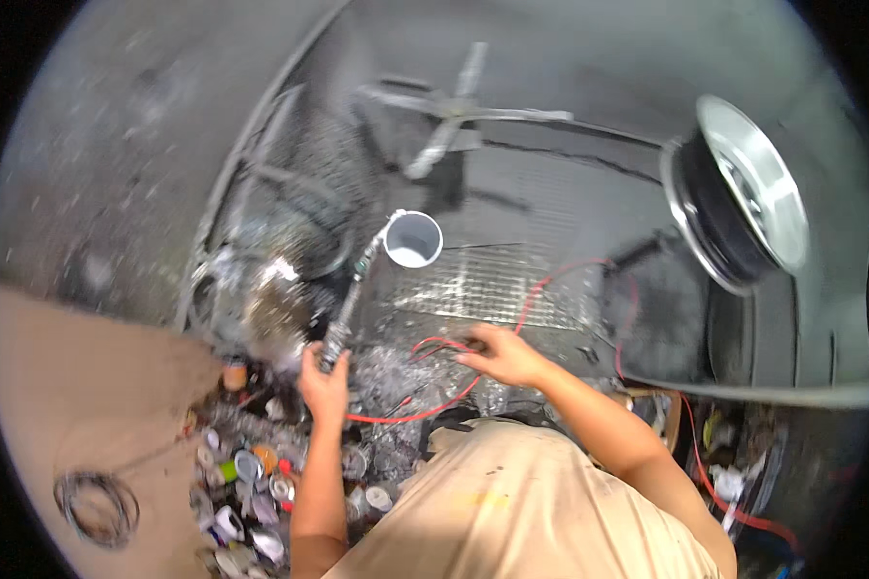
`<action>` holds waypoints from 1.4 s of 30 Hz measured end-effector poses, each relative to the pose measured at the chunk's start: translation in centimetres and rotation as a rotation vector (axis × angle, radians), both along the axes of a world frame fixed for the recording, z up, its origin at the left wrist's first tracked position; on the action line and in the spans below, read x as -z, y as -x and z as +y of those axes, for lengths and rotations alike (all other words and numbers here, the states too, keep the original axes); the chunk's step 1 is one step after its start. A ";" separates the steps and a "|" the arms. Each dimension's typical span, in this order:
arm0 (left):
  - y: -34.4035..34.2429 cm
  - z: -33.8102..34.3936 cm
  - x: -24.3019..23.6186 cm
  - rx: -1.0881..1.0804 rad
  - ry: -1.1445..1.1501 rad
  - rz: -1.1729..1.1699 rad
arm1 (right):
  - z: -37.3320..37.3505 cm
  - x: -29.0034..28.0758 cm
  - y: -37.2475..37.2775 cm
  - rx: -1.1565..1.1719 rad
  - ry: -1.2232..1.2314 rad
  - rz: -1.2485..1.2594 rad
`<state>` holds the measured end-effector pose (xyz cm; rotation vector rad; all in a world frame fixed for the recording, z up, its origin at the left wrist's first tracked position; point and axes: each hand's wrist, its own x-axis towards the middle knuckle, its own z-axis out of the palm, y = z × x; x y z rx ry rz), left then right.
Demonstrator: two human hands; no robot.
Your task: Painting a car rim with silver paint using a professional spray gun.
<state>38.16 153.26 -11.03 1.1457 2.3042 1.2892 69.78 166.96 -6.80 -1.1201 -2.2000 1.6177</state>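
My left hand (324,388) is closed around the lower end of a paint-spattered spray gun (355,288). It is held upward, and a round cup (413,241), white outside and grey inside, sits at its far end. My right hand (504,356) is closed, thumb and fingers pinched around a thin red hose (434,342) in front of my body. The hose loops from beside my left hand, below the right one, and runs on toward the back of the booth. How it joins the gun is hidden.
A wheel rim (753,188), silver and black, hangs at the right. A cross-shaped stand (454,114) is at the back, above a floor grate (473,285). Cans and jars (249,467) crowd the lower left. A coiled cable (97,510) lies on the brown floor (87,386).
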 end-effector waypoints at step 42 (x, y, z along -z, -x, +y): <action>-59.6 26.1 -20.1 2.490 0.662 -0.151 | -2.6 -35.6 -52.7 1.420 -0.450 0.384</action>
